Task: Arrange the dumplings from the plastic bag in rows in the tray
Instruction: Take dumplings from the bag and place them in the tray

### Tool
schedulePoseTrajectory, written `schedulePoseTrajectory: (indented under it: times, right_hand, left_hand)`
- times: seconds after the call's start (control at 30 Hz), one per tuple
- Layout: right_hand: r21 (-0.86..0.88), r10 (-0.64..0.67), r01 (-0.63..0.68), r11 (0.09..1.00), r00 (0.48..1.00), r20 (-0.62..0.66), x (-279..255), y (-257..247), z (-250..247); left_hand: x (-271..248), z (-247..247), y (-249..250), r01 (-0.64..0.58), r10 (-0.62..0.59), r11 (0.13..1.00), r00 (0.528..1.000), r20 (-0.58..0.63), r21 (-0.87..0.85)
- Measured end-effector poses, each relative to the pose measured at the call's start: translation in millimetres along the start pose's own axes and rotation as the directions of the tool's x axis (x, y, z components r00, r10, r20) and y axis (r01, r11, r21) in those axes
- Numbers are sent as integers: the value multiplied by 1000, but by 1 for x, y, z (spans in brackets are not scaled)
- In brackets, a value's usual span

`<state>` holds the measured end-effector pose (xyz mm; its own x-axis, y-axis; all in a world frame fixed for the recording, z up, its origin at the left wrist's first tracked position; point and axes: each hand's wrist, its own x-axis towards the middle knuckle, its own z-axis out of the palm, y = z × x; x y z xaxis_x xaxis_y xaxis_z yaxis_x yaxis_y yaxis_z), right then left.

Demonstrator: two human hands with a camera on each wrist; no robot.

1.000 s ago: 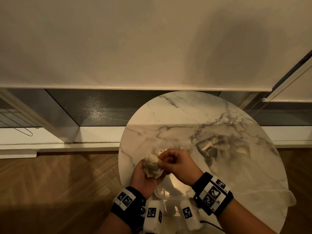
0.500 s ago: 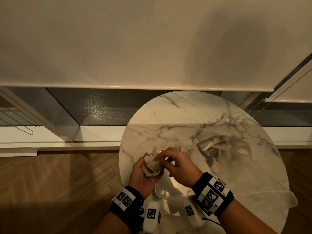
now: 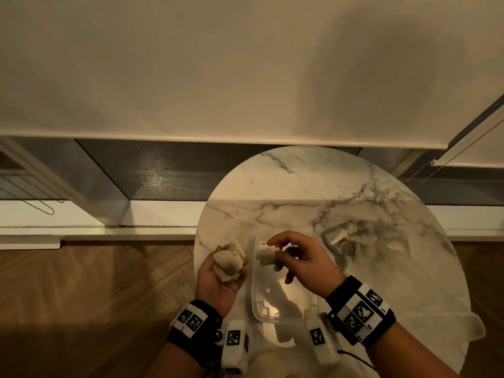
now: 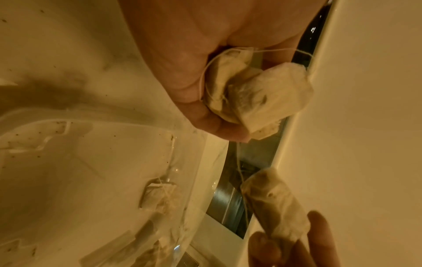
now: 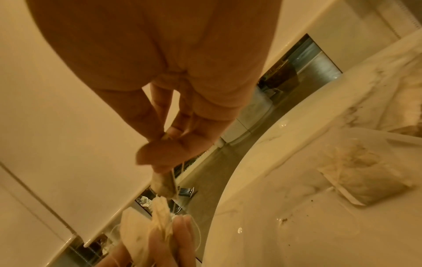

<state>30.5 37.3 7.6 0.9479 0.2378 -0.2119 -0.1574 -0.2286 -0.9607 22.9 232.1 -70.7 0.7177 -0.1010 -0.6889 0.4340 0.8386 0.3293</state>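
Note:
The dumplings are pale, paper-like pouches with thin strings. My left hand (image 3: 218, 271) holds a clump of them (image 3: 229, 261) just left of the clear plastic tray (image 3: 283, 315); the left wrist view shows the clump (image 4: 258, 95) against the palm. My right hand (image 3: 275, 251) pinches a single dumpling (image 3: 265, 255) by thumb and fingertips, hanging over the tray's far left corner. A string still runs from it (image 4: 274, 202) up to the clump. One dumpling (image 5: 360, 177) lies flat inside the tray. The clear plastic bag (image 3: 354, 236) lies to the right with more inside.
Everything sits on a small round marble table (image 3: 300, 186) whose left edge is just beyond my left hand. Wooden floor (image 3: 95, 296) lies to the left. A window sill (image 3: 109, 214) and a roller blind (image 3: 245, 77) are behind the table.
The hands were together on the clump. The right hand has pulled one dumpling off and moved right over the tray; the left hand has drifted slightly left with the rest.

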Motion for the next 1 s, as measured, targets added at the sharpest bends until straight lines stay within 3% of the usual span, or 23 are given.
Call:
schedulePoseTrajectory:
  times: [0.23,0.33,0.5,0.67,0.87,1.0]
  right_hand:
    - [-175,84,-99,980,992,-91,21,26,-3]
    - [-394,121,-136,909,991,-64,38,42,-5]
    - [-590,148,-166,791,986,-78,66,62,-3]
    - [-574,244,-226,787,969,-47,87,75,3]
    - [-693,269,-186,697,963,11,105,86,5]
    - [-845,184,-69,530,982,36,112,89,3]
  left_hand:
    - [7,-11,14,-13,11,999,998,-55,-39]
    - [8,-12,16,-13,10,999,998,-56,-42]
    - [7,-12,15,-6,2,998,998,-61,-55]
    - [6,-16,14,-7,3,998,998,-67,-64]
    - [10,-25,13,-1,-5,997,997,-73,-79]
    - [9,-26,14,-15,9,996,997,-79,-84]
